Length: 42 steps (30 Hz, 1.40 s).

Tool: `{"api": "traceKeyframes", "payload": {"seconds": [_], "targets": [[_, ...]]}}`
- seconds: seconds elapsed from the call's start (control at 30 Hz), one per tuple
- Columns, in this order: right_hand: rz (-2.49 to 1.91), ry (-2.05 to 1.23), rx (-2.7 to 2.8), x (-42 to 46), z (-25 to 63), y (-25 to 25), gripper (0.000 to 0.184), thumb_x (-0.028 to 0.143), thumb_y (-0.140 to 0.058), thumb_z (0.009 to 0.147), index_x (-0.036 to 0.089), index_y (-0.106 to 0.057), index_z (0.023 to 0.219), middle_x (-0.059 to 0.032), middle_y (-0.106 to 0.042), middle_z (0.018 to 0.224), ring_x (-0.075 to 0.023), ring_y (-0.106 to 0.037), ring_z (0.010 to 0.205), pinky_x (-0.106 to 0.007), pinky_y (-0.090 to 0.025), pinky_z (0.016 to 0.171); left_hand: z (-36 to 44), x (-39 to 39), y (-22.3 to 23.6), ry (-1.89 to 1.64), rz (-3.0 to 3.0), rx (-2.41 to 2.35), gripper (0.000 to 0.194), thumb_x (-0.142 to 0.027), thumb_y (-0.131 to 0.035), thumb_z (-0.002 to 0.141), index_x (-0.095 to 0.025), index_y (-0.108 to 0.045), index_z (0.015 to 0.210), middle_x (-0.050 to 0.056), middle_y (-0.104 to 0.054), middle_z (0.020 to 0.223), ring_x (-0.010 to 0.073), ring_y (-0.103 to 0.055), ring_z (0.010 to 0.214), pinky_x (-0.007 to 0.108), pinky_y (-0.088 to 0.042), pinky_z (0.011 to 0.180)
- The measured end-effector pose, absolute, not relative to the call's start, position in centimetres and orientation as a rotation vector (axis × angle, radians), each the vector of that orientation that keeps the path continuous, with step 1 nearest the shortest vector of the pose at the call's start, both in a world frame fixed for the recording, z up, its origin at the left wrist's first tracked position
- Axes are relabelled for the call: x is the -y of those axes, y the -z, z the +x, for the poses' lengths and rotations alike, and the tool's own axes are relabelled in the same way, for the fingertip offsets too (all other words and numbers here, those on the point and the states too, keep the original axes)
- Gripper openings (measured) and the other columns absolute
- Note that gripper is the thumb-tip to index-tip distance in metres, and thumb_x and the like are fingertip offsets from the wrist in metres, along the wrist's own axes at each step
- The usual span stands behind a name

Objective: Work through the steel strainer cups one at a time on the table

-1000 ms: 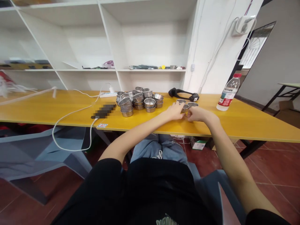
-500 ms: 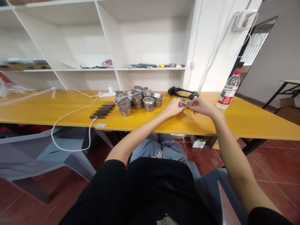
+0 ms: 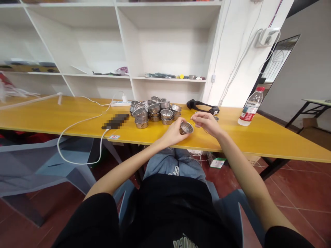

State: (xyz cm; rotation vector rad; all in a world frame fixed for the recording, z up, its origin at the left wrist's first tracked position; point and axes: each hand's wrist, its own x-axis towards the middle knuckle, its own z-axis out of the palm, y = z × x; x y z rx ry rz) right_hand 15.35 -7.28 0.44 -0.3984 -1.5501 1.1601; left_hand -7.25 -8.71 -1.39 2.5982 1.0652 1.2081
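Setting: white open shelving (image 3: 170,51) behind a long yellow bench (image 3: 271,137); red tile floor below.

Item 1: perforated metal cup (image 3: 186,127), small, open-topped, holes through its wall. Held above the bench's near edge, tilted, mouth toward the camera. Nothing visible inside. Judged light, rigid and smooth enough to slip; best taken by the rim or across the wall.

Left hand (image 3: 174,132): fingers closed around the cup's side.

Right hand (image 3: 205,122): fingertips pinched on a thin wire loop (image 3: 193,119) beside the cup's rim; the loop is barely resolved.

Item 2: pile of like metal cups (image 3: 153,112), stacked in twos and threes on the bench, left of the hands; contents not discernible.

Also on the bench: water bottle (image 3: 250,107), black handled tool (image 3: 204,105), white cable (image 3: 80,124).
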Motion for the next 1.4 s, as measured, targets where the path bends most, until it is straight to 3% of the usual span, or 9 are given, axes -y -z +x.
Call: {"api": "traceKeyframes", "payload": {"seconds": [0.2, 0.43, 0.73, 1.1, 1.4], "targets": [[-0.403, -1.201, 1.470, 6.3, 15.5, -0.1, 0.039, 0.041, -0.102, 0.063, 0.015, -0.079, 0.082, -0.0085, -0.067, 0.095, -0.0083, -0.045, 0.068, -0.023, -0.041, 0.063, -6.7, 8.9, 1.3, -1.155, 2.581, -1.170, 0.065, -0.032, -0.072, 0.084, -0.016, -0.045, 0.141, 0.010, -0.062, 0.130, 0.0259, -0.062, 0.119, 0.039, -0.048, 0.106], [-0.434, -1.088, 1.597, 5.8, 15.2, 0.6, 0.041, 0.047, -0.096, 0.076, 0.013, -0.078, 0.090, -0.0072, -0.067, 0.094, -0.0097, -0.055, 0.071, -0.025, -0.046, 0.071, -6.4, 9.5, 1.2, -1.112, 2.678, -1.231, 0.070, -0.027, -0.068, 0.083, -0.008, -0.047, 0.147, 0.016, -0.059, 0.133, 0.0296, -0.053, 0.126, 0.042, -0.045, 0.114], [-0.394, -1.046, 1.662, 6.1, 15.1, 0.5, 0.042, 0.046, -0.092, 0.081, 0.009, -0.074, 0.091, -0.0049, -0.064, 0.083, -0.0089, -0.056, 0.068, -0.024, -0.046, 0.071, -6.5, 9.8, 1.1, -1.016, 2.733, -1.195, 0.068, -0.031, -0.065, 0.086, -0.008, -0.046, 0.147, 0.015, -0.056, 0.145, 0.0293, -0.053, 0.136, 0.042, -0.042, 0.120], [-0.398, -0.940, 1.734, 6.7, 15.0, 0.2, 0.045, 0.048, -0.092, 0.079, 0.008, -0.072, 0.088, -0.0048, -0.063, 0.077, -0.0101, -0.054, 0.066, -0.025, -0.042, 0.066, -6.4, 9.7, 1.2, -0.992, 2.677, -1.173, 0.070, -0.038, -0.061, 0.084, -0.009, -0.045, 0.146, 0.014, -0.060, 0.135, 0.0287, -0.062, 0.122, 0.043, -0.050, 0.109], [-0.401, -0.880, 1.751, 6.4, 14.9, 0.3, 0.044, 0.048, -0.090, 0.081, 0.009, -0.072, 0.089, -0.0064, -0.064, 0.080, -0.0124, -0.057, 0.069, -0.027, -0.045, 0.069, -6.4, 9.4, 1.4, -0.997, 2.693, -1.152, 0.069, -0.039, -0.061, 0.084, -0.010, -0.045, 0.144, 0.015, -0.058, 0.141, 0.0295, -0.060, 0.130, 0.042, -0.047, 0.114]]}}
